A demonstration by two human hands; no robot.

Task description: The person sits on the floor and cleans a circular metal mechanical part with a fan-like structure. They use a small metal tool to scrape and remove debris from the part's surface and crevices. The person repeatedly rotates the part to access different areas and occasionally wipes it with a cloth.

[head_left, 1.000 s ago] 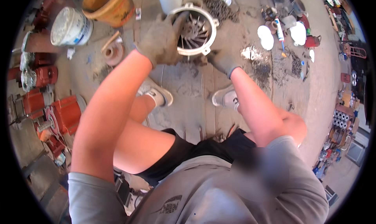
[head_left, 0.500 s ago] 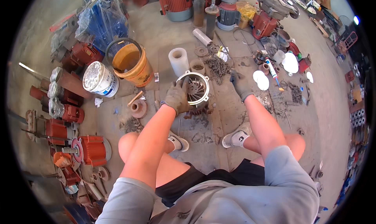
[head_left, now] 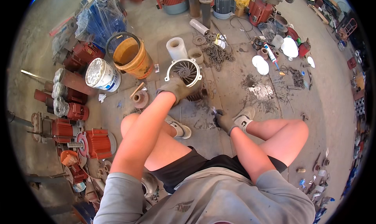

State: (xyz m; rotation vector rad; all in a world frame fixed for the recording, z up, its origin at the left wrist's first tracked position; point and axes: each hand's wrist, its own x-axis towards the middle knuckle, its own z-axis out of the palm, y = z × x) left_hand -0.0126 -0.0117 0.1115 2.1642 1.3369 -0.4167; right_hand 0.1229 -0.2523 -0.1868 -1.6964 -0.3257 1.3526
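A round motor housing [head_left: 199,78] with a pale lugged rim stands between my feet, its open end facing up. Inside the rim is a finned fan wheel [head_left: 185,71]. My left hand [head_left: 177,90], in a dark work glove, grips the housing at its near left side, and the fingertips are hidden. My right hand [head_left: 225,121], gloved too, is closed near my right shoe, apart from the housing. A small light-coloured tip of something shows at its fingers, too little to name. Just beyond the housing are a roll of clear film [head_left: 177,48] and a small tub [head_left: 196,55].
A yellow bucket [head_left: 145,69] and a white pail [head_left: 102,83] stand to the left, beside red motors [head_left: 96,143]. A chain pile [head_left: 217,56] lies beyond the housing. Right of it are a sealant tube [head_left: 271,53] and white discs [head_left: 260,65]. A flanged part [head_left: 140,99] lies left of my hand.
My right hand has come back toward me and left, from beside the chain to near my right shoe. My left hand has shifted to the near side of the housing, which appears more tilted.
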